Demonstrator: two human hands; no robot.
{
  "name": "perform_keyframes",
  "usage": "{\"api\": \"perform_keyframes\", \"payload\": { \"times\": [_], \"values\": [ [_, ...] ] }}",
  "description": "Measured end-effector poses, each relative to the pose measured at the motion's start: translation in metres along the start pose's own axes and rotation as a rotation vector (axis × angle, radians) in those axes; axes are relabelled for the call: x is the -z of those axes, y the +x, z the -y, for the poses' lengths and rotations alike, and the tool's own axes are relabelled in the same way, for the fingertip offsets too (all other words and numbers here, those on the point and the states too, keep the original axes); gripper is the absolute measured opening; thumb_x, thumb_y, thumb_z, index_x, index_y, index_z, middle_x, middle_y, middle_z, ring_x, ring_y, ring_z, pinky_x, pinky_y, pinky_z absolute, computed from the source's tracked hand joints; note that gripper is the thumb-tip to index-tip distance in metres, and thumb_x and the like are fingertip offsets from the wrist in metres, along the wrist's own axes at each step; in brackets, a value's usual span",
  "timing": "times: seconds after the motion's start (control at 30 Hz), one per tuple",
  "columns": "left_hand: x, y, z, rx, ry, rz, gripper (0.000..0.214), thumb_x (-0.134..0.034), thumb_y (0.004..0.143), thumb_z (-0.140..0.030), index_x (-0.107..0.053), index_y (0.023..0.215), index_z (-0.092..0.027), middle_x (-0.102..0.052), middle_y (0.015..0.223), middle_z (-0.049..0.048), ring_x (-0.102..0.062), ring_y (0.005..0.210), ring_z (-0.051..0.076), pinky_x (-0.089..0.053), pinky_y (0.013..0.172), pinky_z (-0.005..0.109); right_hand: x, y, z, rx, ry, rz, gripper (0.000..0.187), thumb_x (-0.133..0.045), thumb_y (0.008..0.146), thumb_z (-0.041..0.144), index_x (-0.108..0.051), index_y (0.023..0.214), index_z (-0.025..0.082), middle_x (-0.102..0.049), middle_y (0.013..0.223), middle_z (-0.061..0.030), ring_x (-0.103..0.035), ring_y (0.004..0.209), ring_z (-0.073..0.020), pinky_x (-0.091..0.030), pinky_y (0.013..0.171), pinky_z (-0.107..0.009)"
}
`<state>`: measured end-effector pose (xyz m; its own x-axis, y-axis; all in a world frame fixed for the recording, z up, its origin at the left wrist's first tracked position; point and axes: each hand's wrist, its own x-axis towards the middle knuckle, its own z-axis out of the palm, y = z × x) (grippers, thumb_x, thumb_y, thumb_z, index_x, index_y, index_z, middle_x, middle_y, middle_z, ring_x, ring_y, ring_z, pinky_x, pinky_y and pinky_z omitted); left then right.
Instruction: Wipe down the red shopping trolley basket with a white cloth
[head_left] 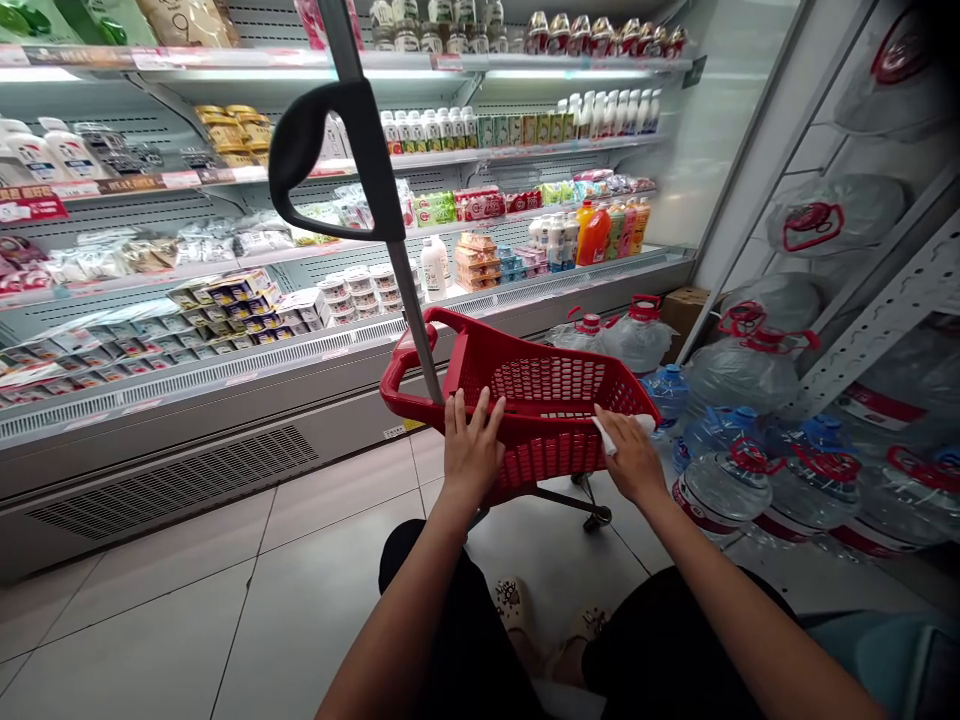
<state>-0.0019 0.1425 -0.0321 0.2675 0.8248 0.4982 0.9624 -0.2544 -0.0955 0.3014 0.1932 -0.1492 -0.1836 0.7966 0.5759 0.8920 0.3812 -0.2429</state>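
Observation:
A red plastic shopping basket on wheels stands on the tiled floor in front of me. Its grey pull rod with a black handle rises up to the left. My left hand lies flat on the basket's near rim, fingers spread. My right hand presses a white cloth against the rim's right side, fingers closed over it. My knees in black trousers show below.
A chilled shelf unit with dairy, drinks and packets runs along the left and back. Large water jugs with red caps are piled on the floor and a rack at the right. Pale floor tiles stretch to the left.

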Motion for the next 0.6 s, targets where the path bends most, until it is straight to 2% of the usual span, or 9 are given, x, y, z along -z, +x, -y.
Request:
{"api": "perform_keyframes", "payload": {
  "times": [0.07, 0.17, 0.23, 0.3, 0.33, 0.4, 0.5, 0.6],
  "values": [
    [-0.003, 0.001, -0.007, -0.011, -0.010, 0.002, 0.073, -0.063, 0.088, -0.027, -0.048, 0.159, -0.026, -0.044, 0.167, 0.0052, -0.021, 0.159, 0.047, -0.007, 0.130, 0.070, -0.003, 0.002, 0.015, -0.029, 0.004, -0.023, 0.072, -0.039, 0.099, 0.027, -0.024, 0.169, 0.019, -0.050, 0.160, -0.0114, -0.044, 0.147, -0.0300, -0.031, 0.127, -0.054],
    [-0.012, 0.002, -0.020, -0.037, -0.032, 0.011, 0.076, -0.064, 0.086, -0.029, -0.046, 0.160, -0.025, -0.043, 0.167, 0.0063, -0.021, 0.159, 0.046, -0.004, 0.130, 0.072, -0.012, 0.015, 0.067, 0.075, 0.077, -0.021, 0.077, -0.036, 0.096, 0.019, -0.016, 0.170, 0.019, -0.045, 0.164, -0.0104, -0.039, 0.153, -0.0263, -0.028, 0.129, -0.053],
    [-0.019, 0.003, -0.024, -0.069, -0.041, 0.021, 0.080, -0.064, 0.085, -0.027, -0.042, 0.162, -0.022, -0.039, 0.170, 0.0065, -0.020, 0.160, 0.043, -0.005, 0.132, 0.069, -0.016, 0.024, 0.100, 0.154, 0.133, -0.011, 0.080, -0.036, 0.094, 0.016, -0.012, 0.171, 0.019, -0.042, 0.167, -0.0093, -0.037, 0.154, -0.0241, -0.027, 0.130, -0.051],
    [-0.023, 0.002, -0.023, -0.102, -0.045, 0.031, 0.080, -0.062, 0.086, -0.026, -0.040, 0.163, -0.021, -0.032, 0.173, 0.0051, -0.017, 0.162, 0.039, -0.008, 0.134, 0.063, -0.017, 0.030, 0.115, 0.199, 0.157, -0.001, 0.081, -0.037, 0.093, 0.015, -0.014, 0.171, 0.020, -0.043, 0.166, -0.0081, -0.038, 0.153, -0.0235, -0.028, 0.130, -0.050],
    [-0.023, 0.002, -0.021, -0.117, -0.045, 0.035, 0.079, -0.061, 0.088, -0.026, -0.039, 0.163, -0.021, -0.029, 0.174, 0.0038, -0.015, 0.163, 0.037, -0.009, 0.134, 0.060, -0.016, 0.031, 0.114, 0.207, 0.156, 0.007, 0.080, -0.037, 0.093, 0.015, -0.017, 0.170, 0.021, -0.045, 0.165, -0.0075, -0.039, 0.152, -0.0236, -0.028, 0.130, -0.049],
    [-0.021, 0.001, -0.013, -0.140, -0.049, 0.035, 0.075, -0.059, 0.091, -0.029, -0.039, 0.164, -0.024, -0.024, 0.175, 0.0006, -0.012, 0.164, 0.033, -0.010, 0.135, 0.056, -0.010, 0.027, 0.092, 0.197, 0.136, 0.029, 0.077, -0.039, 0.093, 0.016, -0.025, 0.169, 0.022, -0.050, 0.161, -0.0067, -0.044, 0.148, -0.0242, -0.030, 0.130, -0.049],
    [-0.016, 0.003, 0.002, -0.130, -0.059, 0.017, 0.070, -0.056, 0.096, -0.032, -0.039, 0.164, -0.027, -0.022, 0.175, -0.0027, -0.011, 0.164, 0.030, -0.009, 0.136, 0.053, 0.004, 0.009, 0.033, 0.132, 0.083, 0.048, 0.071, -0.043, 0.096, 0.022, -0.034, 0.166, 0.022, -0.056, 0.155, -0.0072, -0.049, 0.143, -0.0262, -0.032, 0.128, -0.049],
    [-0.018, 0.009, 0.014, -0.038, -0.071, 0.002, 0.068, -0.054, 0.097, -0.030, -0.041, 0.163, -0.028, -0.025, 0.174, -0.0040, -0.011, 0.164, 0.030, -0.009, 0.136, 0.053, 0.016, -0.013, -0.018, 0.050, 0.016, 0.028, 0.066, -0.041, 0.099, 0.026, -0.036, 0.165, 0.023, -0.059, 0.153, -0.0079, -0.052, 0.141, -0.0279, -0.032, 0.127, -0.052]
  ]
}}
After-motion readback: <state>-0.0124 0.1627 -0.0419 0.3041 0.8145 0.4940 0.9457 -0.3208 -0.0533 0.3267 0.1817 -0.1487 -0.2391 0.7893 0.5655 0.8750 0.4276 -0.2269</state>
